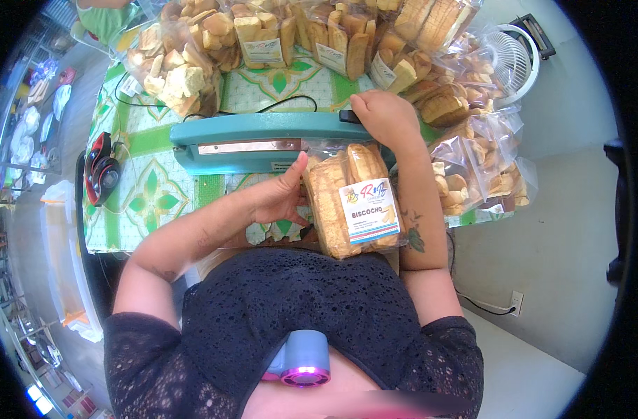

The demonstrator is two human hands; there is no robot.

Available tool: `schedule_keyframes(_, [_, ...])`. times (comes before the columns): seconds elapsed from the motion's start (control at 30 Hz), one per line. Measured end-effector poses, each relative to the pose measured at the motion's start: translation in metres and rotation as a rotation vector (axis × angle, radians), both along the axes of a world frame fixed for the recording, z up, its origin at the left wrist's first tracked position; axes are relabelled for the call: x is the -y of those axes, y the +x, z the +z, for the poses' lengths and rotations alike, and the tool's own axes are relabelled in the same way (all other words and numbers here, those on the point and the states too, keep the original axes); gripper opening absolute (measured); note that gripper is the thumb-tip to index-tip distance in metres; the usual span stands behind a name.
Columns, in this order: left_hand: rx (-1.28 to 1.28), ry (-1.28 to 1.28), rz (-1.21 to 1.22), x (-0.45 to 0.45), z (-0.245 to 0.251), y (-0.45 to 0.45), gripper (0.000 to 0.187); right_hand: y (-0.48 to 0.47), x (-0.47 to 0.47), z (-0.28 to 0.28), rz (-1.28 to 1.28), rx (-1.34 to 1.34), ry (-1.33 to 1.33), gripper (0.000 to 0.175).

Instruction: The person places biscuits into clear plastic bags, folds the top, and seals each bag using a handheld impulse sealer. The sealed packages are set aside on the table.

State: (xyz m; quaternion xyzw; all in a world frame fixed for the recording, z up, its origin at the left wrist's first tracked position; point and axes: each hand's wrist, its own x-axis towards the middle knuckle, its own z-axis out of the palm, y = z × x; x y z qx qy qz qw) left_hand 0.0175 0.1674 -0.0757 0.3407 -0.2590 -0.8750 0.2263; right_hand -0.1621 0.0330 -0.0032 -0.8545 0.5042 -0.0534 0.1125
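Note:
A clear plastic bag of toasted bread slices (pixel 327 220), with a printed label (pixel 370 212), rests tilted in front of my chest. Its top edge lies at the jaw of a teal impulse heat sealer (pixel 235 128). My left hand (pixel 281 196) holds the bag's left side, thumb up near the top corner and fingers lower down, partly behind it. On the sealer's black handle (pixel 349 116), at the right end of its arm, my right hand (pixel 384 118) is closed in a fist. The bag hides the right part of the sealer's base.
Several bread bags (pixel 266 39) line the table's back, with more bags (pixel 476 157) along the right. Headphones (pixel 103 170) lie at the left on the patterned tablecloth (pixel 151 196). A black cord (pixel 293 99) runs behind the sealer. A white fan (pixel 513 65) stands back right.

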Motion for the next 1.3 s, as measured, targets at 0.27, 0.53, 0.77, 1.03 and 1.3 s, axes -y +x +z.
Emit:
schedule_keyframes(0.27, [-0.114, 0.088, 0.202, 0.001, 0.005, -0.014, 0.076, 0.000, 0.001, -0.002, 0.001, 0.015, -0.014, 0.038])
schedule_keyframes(0.53, [-0.119, 0.098, 0.183, 0.005, 0.007, -0.008, 0.068, 0.000, 0.003, -0.004, 0.007, 0.013, -0.022, 0.044])
schedule_keyframes(0.77, [-0.091, 0.107, 0.173, 0.007, 0.009, -0.006, 0.064, -0.001, 0.002, -0.003, -0.004, 0.018, -0.009, 0.040])
schedule_keyframes(1.03, [-0.048, 0.117, 0.138, 0.009, 0.017, -0.003, 0.062, -0.001, 0.002, -0.002, 0.002, 0.023, -0.013, 0.042])
schedule_keyframes(1.3, [-0.055, 0.093, 0.127, 0.011, 0.016, -0.001, 0.061, -0.001, 0.004, 0.000, -0.026, 0.022, 0.025, 0.040])
